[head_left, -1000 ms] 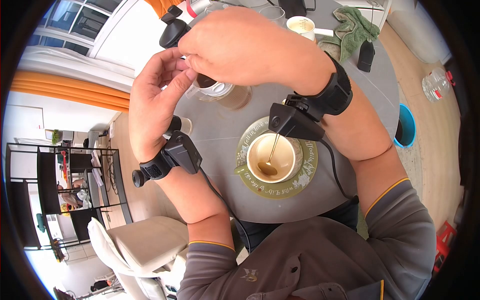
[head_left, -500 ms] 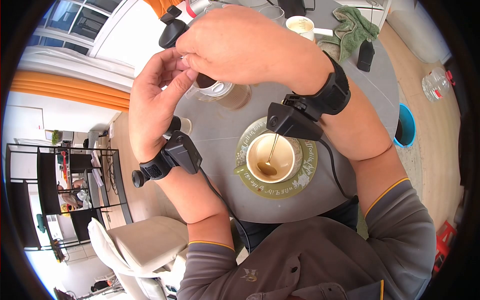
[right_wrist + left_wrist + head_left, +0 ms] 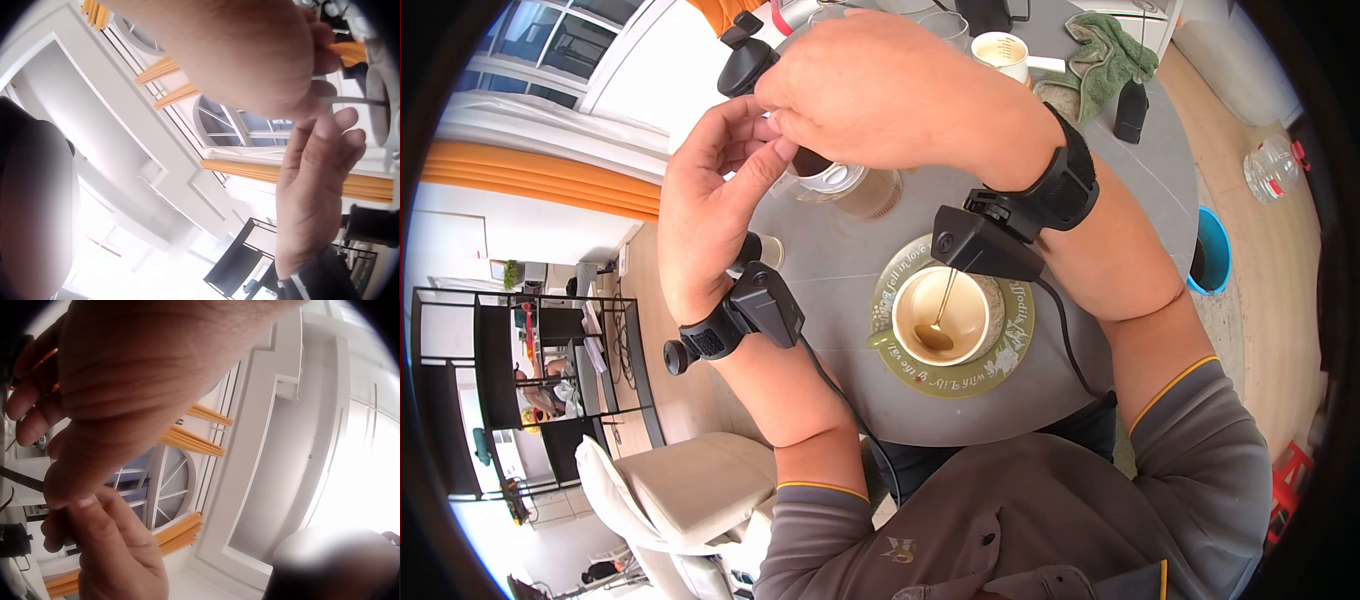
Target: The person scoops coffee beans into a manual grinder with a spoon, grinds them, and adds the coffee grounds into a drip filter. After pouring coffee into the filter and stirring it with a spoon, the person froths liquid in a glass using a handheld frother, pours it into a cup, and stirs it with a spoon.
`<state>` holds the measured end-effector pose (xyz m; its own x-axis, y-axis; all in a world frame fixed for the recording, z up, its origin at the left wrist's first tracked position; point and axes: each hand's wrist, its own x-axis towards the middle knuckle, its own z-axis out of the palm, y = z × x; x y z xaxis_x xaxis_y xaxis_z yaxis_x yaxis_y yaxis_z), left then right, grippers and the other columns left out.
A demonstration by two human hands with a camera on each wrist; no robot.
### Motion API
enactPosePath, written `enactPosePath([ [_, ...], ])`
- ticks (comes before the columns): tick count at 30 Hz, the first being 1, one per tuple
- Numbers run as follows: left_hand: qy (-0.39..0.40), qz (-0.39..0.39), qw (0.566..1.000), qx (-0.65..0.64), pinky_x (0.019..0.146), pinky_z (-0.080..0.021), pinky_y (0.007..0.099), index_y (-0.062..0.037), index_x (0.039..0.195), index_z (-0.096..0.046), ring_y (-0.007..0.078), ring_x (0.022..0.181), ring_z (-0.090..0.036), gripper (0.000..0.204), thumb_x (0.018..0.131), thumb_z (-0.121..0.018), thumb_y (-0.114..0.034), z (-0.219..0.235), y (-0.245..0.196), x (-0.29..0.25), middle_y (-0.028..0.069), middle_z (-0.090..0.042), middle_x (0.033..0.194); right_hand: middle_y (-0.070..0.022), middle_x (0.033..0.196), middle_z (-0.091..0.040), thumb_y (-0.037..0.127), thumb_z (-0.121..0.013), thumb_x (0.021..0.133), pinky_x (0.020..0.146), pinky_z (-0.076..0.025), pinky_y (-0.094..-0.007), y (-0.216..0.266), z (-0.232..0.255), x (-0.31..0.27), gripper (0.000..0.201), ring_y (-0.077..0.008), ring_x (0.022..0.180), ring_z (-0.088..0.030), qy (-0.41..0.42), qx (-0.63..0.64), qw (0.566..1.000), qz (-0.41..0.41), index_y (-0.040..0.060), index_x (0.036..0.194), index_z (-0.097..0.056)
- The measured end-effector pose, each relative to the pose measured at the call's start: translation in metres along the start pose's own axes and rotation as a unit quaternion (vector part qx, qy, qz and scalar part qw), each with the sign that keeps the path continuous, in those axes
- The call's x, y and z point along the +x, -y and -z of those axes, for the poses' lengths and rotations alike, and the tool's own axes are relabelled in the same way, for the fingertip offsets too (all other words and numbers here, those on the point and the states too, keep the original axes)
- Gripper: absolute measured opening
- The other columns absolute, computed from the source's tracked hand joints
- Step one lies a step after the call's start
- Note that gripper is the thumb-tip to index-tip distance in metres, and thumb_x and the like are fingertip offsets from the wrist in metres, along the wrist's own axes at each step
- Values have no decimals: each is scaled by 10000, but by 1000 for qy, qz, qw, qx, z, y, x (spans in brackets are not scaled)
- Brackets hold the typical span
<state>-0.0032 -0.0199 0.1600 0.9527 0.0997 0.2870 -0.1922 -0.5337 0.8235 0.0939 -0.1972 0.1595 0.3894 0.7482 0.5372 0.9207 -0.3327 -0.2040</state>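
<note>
The left hand (image 3: 715, 190) and right hand (image 3: 870, 95) meet beyond the cup (image 3: 990, 320) and to its left, raised in the air. On each, the thumb closes toward curled fingers, pinching at a thin strip (image 3: 362, 100). The strip is slender, narrow and pale in the right wrist view, darker in the left wrist view; its far end is hard to make out, and what it belongs to I cannot tell.

Partly hidden below the hands, beyond the cup and to its left, is one clear vessel (image 3: 870, 195) on the table (image 3: 840, 300). The cup is pale inside and holds one spoon (image 3: 936, 338), bowl end down; it sits on one green plate (image 3: 900, 370) with white lettering. Farther beyond the cup are one white measuring cup (image 3: 998, 52) and, right of that, one green cloth (image 3: 1105, 60). On the floor right of the cup are one blue bucket (image 3: 1218, 255) and one clear bottle (image 3: 1270, 172).
</note>
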Motion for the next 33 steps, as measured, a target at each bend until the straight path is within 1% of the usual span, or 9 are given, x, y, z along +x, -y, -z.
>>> enactPosePath([
  [7, 4, -1, 1000, -2, 850, -531, 279, 41, 1259, -645, 124, 913, -648, 423, 891, -788, -112, 0, 0, 0, 71, -714, 1052, -146, 802, -744, 162, -682, 800, 644, -592, -429, 1, 2, -1, 160, -296, 752, -739, -1, 34, 999, 9, 58, 874, -778],
  [9, 3, -2, 1000, -1, 849, -531, 279, 42, 1259, -644, 125, 912, -649, 424, 891, -788, -113, 0, -1, -1, 70, -715, 1051, -145, 803, -744, 156, -682, 791, 641, -592, -429, 1, -3, 0, 161, -298, 749, -738, -45, 43, 998, 18, 57, 875, -776],
  [10, 2, -3, 1000, 0, 848, -531, 279, 43, 1259, -643, 126, 911, -650, 425, 891, -787, -113, -1, -1, -1, 69, -715, 1050, -145, 803, -744, 156, -682, 791, 641, -592, -429, 1, -2, 0, 161, -298, 749, -738, -45, 43, 998, 18, 57, 875, -776],
  [12, 1, 0, 1000, -3, 848, -531, 279, 46, 1259, -642, 127, 909, -650, 426, 892, -787, -114, -1, -2, 0, 68, -715, 1050, -142, 803, -742, 152, -672, 792, 644, -591, -431, 3, 2, 1, 171, -308, 753, -735, 8, 13, 1000, -8, 57, 889, -776],
  [15, 3, 2, 1000, -2, 848, -530, 280, 49, 1261, -639, 127, 904, -649, 430, 892, -786, -114, -1, -2, -1, 67, -716, 1052, -140, 811, -744, 152, -668, 797, 651, -592, -432, 3, 1, 1, 176, -312, 760, -735, 24, 4, 1000, -20, 61, 902, -777],
  [21, 5, -4, 1000, -4, 849, -530, 283, 51, 1263, -639, 128, 899, -646, 439, 886, -791, -117, 0, -1, 0, 69, -715, 1056, -144, 824, -746, 161, -672, 806, 667, -594, -430, 2, 0, 0, 172, -308, 783, -737, -21, 39, 999, 14, 65, 904, -777],
  [25, -1, 1, 1000, -1, 847, -531, 284, 51, 1262, -639, 130, 902, -646, 440, 886, -792, -117, -2, -2, 0, 72, -715, 1059, -145, 825, -746, 165, -675, 810, 674, -594, -432, 1, 0, 0, 171, -308, 793, -738, -9, 29, 1000, 8, 64, 902, -777],
  [27, 4, 0, 1000, -4, 847, -531, 284, 52, 1261, -639, 129, 903, -646, 440, 885, -793, -117, -2, -2, 0, 73, -716, 1058, -145, 826, -746, 163, -679, 807, 673, -594, -437, 2, 2, 0, 167, -309, 790, -739, 20, 29, 999, -12, 60, 896, -776],
  [33, 5, -3, 1000, -5, 848, -531, 284, 54, 1260, -640, 128, 902, -646, 443, 883, -796, -119, -2, -2, 0, 76, -717, 1055, -152, 816, -745, 155, -679, 799, 653, -595, -427, 0, -1, 0, 160, -308, 752, -737, 0, 30, 1000, 7, 52, 876, -774],
])
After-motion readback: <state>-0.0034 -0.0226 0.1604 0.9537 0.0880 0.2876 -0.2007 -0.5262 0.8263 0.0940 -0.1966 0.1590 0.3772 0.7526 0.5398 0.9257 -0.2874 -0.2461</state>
